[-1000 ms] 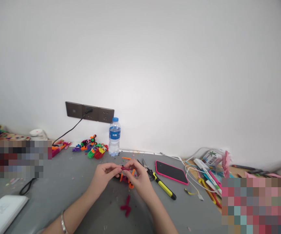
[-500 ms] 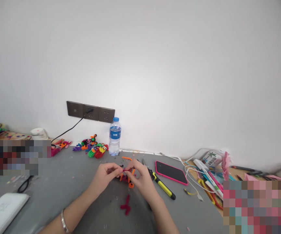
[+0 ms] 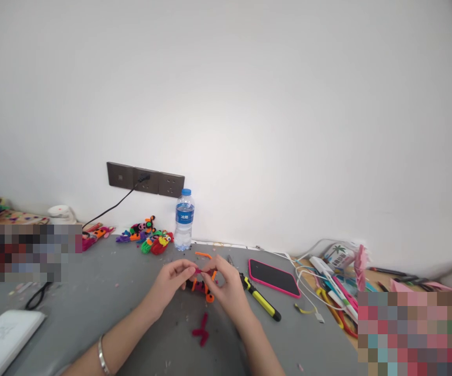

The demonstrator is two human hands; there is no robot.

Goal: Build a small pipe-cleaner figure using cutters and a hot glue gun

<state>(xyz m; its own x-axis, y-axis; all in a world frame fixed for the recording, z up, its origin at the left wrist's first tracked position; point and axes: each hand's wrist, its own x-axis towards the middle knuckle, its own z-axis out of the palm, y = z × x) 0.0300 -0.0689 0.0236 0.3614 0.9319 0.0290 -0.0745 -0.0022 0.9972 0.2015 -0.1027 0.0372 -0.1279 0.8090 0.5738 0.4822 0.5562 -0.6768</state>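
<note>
My left hand (image 3: 170, 282) and my right hand (image 3: 228, 288) meet over the middle of the grey table, each pinching a short magenta pipe cleaner (image 3: 198, 271) between thumb and fingertips. Just beneath them lies a small figure (image 3: 199, 286) of magenta, orange and black fuzzy stems, partly covered by the fingers. An orange pipe cleaner (image 3: 203, 254) sticks out behind the hands. Closer to me, a bent, branching magenta pipe cleaner piece (image 3: 201, 332) rests on the table.
Right of my hands lie yellow-black pliers (image 3: 263, 303) and a pink-cased phone (image 3: 274, 277). A water bottle (image 3: 184, 222) stands near the wall, beside colourful fuzzy figures (image 3: 157, 243). White cables (image 3: 302, 282) and tools are at the right; a white box-shaped device (image 3: 8, 339) sits front left.
Both hands stay in nearly the same place, with slight finger movement around the magenta pipe cleaner. The view has shifted very slightly.
</note>
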